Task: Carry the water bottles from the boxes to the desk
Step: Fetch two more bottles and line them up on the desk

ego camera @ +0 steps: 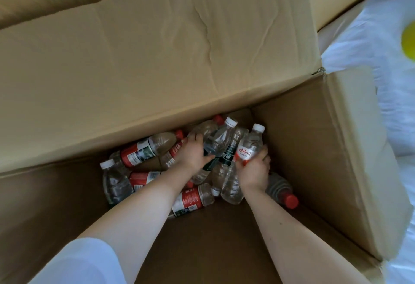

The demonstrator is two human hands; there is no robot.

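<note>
Head view: in a creased cardboard box (303, 149), the left hand (195, 151) grips a clear white-capped bottle (219, 140); the right hand (253, 171) clasps a ribbed red-lettered bottle (248, 149).

Not much of the room is showing here, just a strip running down the right side. A white crumpled cloth (363, 43), maybe a bedsheet or a plastic cover, is lying there and is turning up again in the bottom right corner. A blurry yellow-green round thing (409, 43) is poking in at the right edge, cut off by the frame. Soft, even light is washing over the cloth.
</note>
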